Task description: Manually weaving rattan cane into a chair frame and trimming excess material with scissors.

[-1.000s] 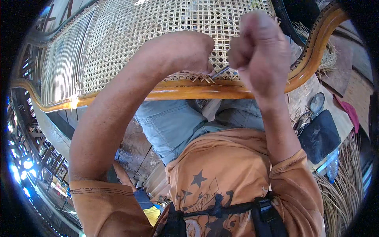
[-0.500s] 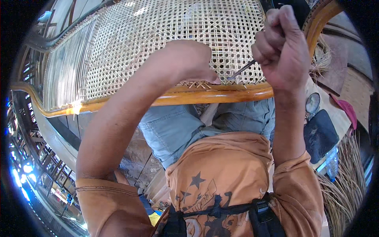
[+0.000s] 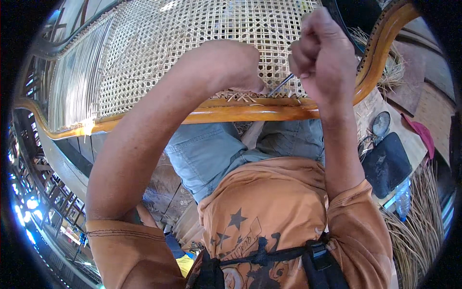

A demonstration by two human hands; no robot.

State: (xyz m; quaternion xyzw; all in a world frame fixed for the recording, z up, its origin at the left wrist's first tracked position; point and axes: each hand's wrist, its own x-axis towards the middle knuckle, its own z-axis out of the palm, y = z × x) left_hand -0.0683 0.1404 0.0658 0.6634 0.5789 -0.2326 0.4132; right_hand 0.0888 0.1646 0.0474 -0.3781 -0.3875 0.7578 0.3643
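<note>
A woven cane panel [image 3: 192,36] stretches across a varnished wooden frame [image 3: 250,113] that lies over my lap. My right hand [image 3: 327,60] is a fist above the frame's near rail, closed round a tool with a thin metal shaft, like an awl [image 3: 281,85]. Its handle is hidden in the fist. The shaft slants down left, its tip at the panel's near edge. Bent over that same edge, my left hand [image 3: 233,65] has its fingers curled under, one fingertip beside the awl's tip. What it pinches, if anything, is hidden. Short crossed cane ends [image 3: 240,97] show below it.
At the panel's left, parallel cane strands [image 3: 77,91] run without cross weave. On the right lie a black flat pad [image 3: 386,165], a small round dish [image 3: 381,123], a red cloth item [image 3: 419,136], a clear plastic bottle [image 3: 403,200] and a long cane bundle [image 3: 421,236].
My right hand has shifted left with the awl, and the shaft's tip is closer to my left fingertip. My left hand stays at nearly the same spot on the edge.
</note>
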